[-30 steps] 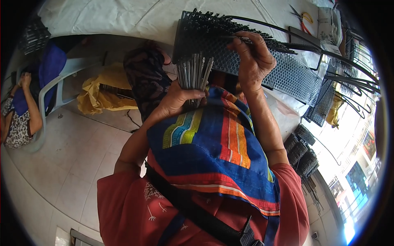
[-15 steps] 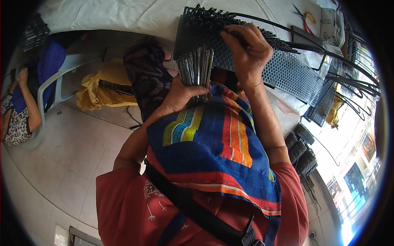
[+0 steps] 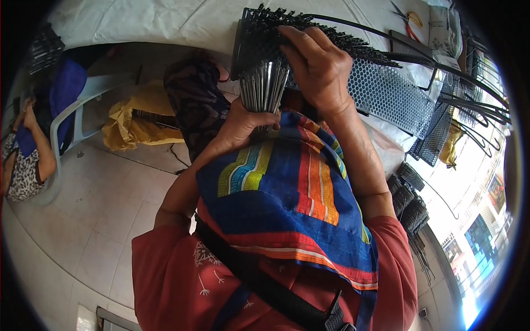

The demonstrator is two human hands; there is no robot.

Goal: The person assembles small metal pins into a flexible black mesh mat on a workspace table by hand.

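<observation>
My left hand is wrapped round a bundle of thin, shiny metal rods that stand close together and point away from me. Just past the bundle's far end, a dense cluster of black rod tips bristles from the far side of a dark perforated metal panel. Over that cluster my right hand is bent, thumb and forefinger pinched together at the black tips. Whatever lies between those fingertips is too small and dark to make out.
A white-covered table runs along the far side, with orange-handled scissors at its right. Black curved rods stick out at the right. On the left are a yellow sack and another person's arm by a grey chair.
My right hand has moved left and slightly nearer, over the cluster of black tips. The left hand keeps its hold on the rods, with little movement.
</observation>
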